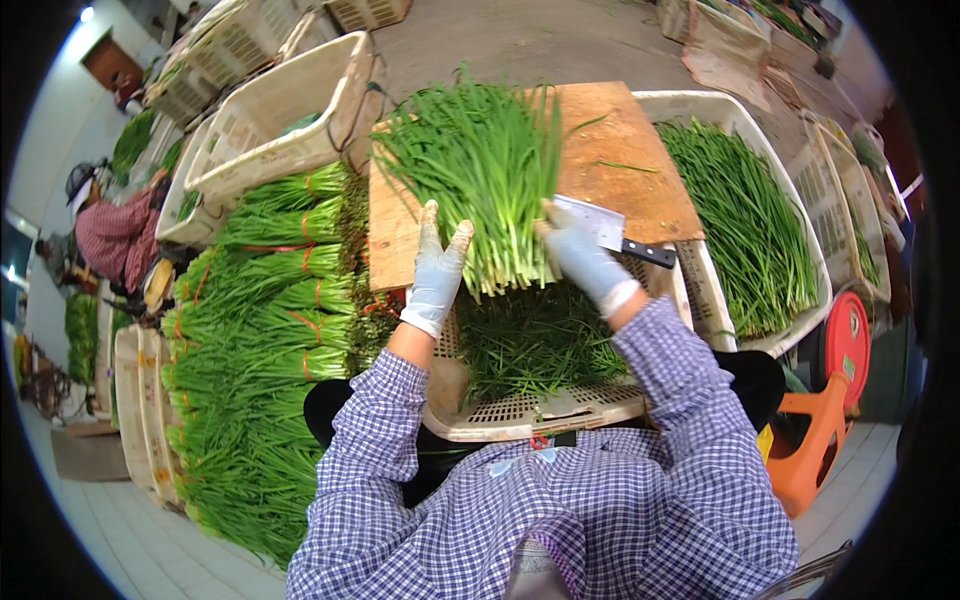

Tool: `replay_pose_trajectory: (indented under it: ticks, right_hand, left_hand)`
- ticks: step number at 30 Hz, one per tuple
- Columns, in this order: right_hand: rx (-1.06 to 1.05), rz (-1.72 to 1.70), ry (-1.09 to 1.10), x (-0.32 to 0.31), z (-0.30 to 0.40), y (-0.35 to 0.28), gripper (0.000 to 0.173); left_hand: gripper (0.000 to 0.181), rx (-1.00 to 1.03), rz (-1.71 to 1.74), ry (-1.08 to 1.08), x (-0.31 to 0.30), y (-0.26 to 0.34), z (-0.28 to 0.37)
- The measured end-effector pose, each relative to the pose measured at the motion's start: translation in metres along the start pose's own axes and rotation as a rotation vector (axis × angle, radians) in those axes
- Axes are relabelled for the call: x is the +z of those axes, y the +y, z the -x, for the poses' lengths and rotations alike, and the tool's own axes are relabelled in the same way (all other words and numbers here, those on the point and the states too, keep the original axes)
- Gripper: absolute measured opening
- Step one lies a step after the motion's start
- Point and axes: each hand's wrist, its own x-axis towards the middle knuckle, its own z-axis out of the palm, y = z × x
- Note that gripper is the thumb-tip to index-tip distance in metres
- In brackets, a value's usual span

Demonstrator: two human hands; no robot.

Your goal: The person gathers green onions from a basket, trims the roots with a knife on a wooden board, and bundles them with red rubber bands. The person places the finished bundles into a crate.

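Note:
A loose pile of green Chinese chives [480, 165] lies on a wooden board [622, 157], its pale cut ends overhanging the near edge. My left hand [439, 259], in a whitish glove, is at the left side of the pile with fingers apart. At the right side, my gloved right hand [581, 247] is blurred and near the stem ends; whether its fingers grip anything is unclear. A cleaver [600, 225] with a black handle lies on the board beside and partly behind that hand. Below the board, a plastic crate [487, 431] holds loose green trimmings [540, 345].
Banded chive bundles [262, 360] are stacked at the left. On the right stands a white crate [817, 300] of loose chives, near an orange stool [814, 442] and a red round lid [847, 349]. An upright crate [277, 112] stands upper left; a person [116, 225] sits beyond.

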Motion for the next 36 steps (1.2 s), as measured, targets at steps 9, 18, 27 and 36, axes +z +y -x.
replay_pose_trajectory:
  ticks: [9, 18, 27, 36]
  right_hand:
    - [-0.193, 0.071, -0.235, 0.003, -0.011, -0.017, 0.059]
    - [0.044, 0.375, 0.169, -0.306, 0.046, 0.138, 0.061]
    - [1.063, 0.542, 0.340, -0.379, 0.136, 0.326, 0.123]
    - [0.778, 0.643, 0.211, -0.414, 0.155, 0.338, 0.099]
  left_hand:
    - [0.081, -0.043, -0.121, -0.085, 0.022, 0.000, -0.014]
    - [0.071, 0.495, -0.348, -0.311, 0.070, 0.096, 0.135]
    - [0.075, 0.103, -0.193, -0.827, 0.133, 0.073, 0.200]
    - [0.050, 0.347, -0.150, -0.739, 0.169, 0.106, 0.136]
